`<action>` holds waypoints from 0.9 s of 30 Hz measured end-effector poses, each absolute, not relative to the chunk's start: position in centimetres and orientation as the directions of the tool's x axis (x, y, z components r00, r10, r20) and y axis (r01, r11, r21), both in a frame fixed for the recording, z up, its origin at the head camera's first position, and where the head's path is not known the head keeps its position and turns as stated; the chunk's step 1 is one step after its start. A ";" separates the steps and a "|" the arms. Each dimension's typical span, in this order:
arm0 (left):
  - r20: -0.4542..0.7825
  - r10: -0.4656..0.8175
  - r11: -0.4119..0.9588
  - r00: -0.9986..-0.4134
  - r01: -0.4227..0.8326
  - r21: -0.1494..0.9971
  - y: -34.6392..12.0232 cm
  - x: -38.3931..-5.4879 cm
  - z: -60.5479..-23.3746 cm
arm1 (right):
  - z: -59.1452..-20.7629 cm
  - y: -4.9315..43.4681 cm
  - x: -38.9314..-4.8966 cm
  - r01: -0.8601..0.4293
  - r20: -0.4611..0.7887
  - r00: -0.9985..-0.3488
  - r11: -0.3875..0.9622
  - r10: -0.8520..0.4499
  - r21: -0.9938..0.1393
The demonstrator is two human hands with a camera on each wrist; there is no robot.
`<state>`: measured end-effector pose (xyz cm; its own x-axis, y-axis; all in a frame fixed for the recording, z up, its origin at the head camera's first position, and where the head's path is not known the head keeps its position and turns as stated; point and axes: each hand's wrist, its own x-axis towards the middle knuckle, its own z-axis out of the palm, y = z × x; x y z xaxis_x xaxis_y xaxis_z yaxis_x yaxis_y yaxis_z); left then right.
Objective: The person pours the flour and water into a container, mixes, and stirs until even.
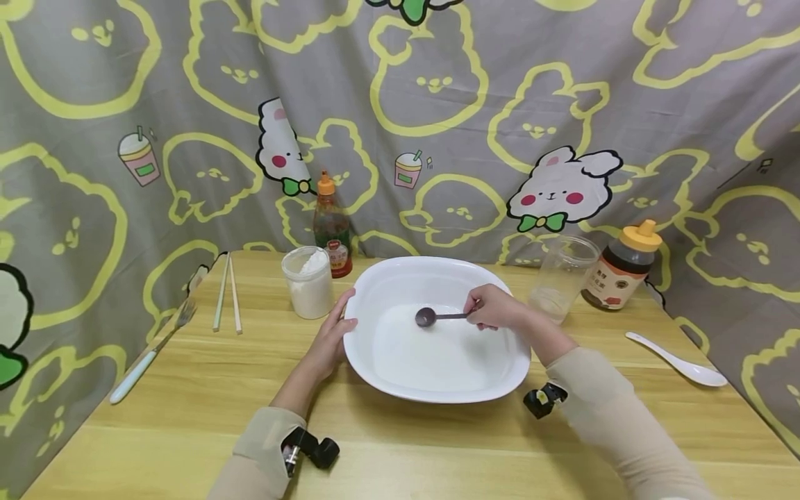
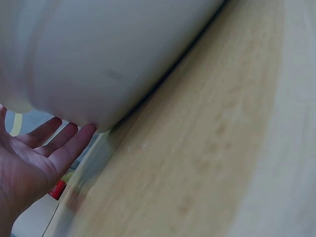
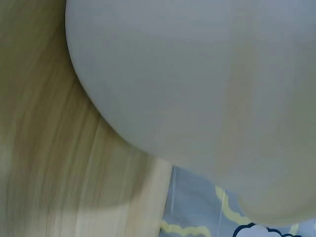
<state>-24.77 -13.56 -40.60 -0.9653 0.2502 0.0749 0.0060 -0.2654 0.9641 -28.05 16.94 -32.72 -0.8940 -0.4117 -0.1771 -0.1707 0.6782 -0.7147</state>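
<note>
A white oval basin (image 1: pixel 437 389) stands on the wooden table, with a smooth, bright white layer across its floor. At its left side, my left hand (image 1: pixel 331 335) holds the rim, thumb over the edge. The left wrist view shows that hand's fingertips (image 2: pixel 88 131) against the basin's outer wall (image 2: pixel 118 59). Over the basin's right part, my right hand (image 1: pixel 496 307) pinches the handle of a small dark brown spoon (image 1: pixel 426 317), whose head points left above the white layer. In the right wrist view the basin's outer wall (image 3: pixel 163 84) fills most of the picture and hides the hand.
Left of the basin stand a jar of white powder (image 1: pixel 310 288) and an orange-capped sauce bottle (image 1: pixel 333 232). Chopsticks (image 1: pixel 235 295) and a fork (image 1: pixel 150 357) lie farther left. To the right are a clear cup (image 1: pixel 562 274), a yellow-capped bottle (image 1: pixel 619 271) and a white spoon (image 1: pixel 678 361).
</note>
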 end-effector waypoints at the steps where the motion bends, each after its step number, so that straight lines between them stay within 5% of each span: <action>1: 0.076 0.252 -0.265 -0.965 0.006 0.964 -13.5 -24.8 -40.6 | -32.7 16.9 -28.0 -0.177 -0.182 -0.886 0.675 -0.426 -0.716; 10: 0.102 0.248 -0.245 -0.963 0.040 0.969 -13.6 -24.9 -40.7 | -31.6 18.2 -27.3 -0.171 -0.195 -0.910 0.761 -0.365 -0.626; 14: 0.095 0.244 -0.243 -0.965 0.034 0.970 -13.6 -24.8 -40.6 | -32.2 17.3 -27.4 -0.166 -0.172 -0.912 0.719 -0.372 -0.675; 20: 0.086 0.246 -0.251 -0.966 0.022 0.968 -13.5 -24.7 -40.5 | -32.7 16.3 -26.9 -0.185 -0.195 -0.860 0.644 -0.472 -0.742; 27: 0.091 0.245 -0.244 -0.965 0.029 0.969 -13.6 -24.7 -40.6 | -30.8 18.6 -25.9 -0.239 -0.256 -0.827 0.726 -0.500 -0.645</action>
